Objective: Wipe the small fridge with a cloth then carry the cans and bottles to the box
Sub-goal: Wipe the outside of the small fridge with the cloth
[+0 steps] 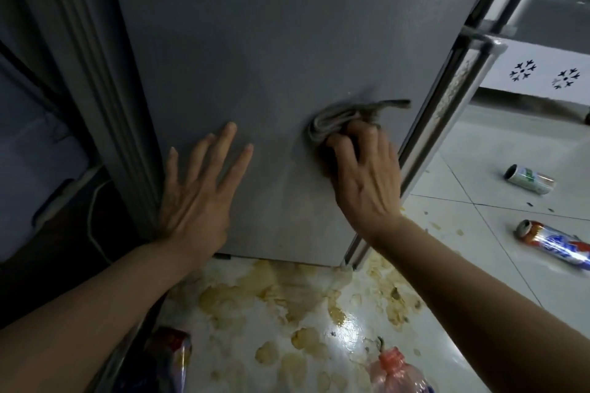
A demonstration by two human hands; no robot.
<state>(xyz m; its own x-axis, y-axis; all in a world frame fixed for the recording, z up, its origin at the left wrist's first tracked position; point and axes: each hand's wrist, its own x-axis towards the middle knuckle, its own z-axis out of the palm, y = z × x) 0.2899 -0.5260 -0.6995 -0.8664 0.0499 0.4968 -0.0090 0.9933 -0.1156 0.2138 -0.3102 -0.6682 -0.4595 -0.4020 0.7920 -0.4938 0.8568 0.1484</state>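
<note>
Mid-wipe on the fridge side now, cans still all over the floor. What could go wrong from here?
1. The floor below the fridge is smeared with yellowish patches and looks wet; a foot or knee there may slip.
2. Loose cans, the green can and the red and blue can, lie close by on the right and could be kicked or stepped on.
3. The right hand grips a bunched cloth with a tail trailing; it may only smear dirt. The left hand presses flat, bracing.

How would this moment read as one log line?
phase: wiping | right hand: grips cloth on fridge | left hand: flat on fridge
</note>
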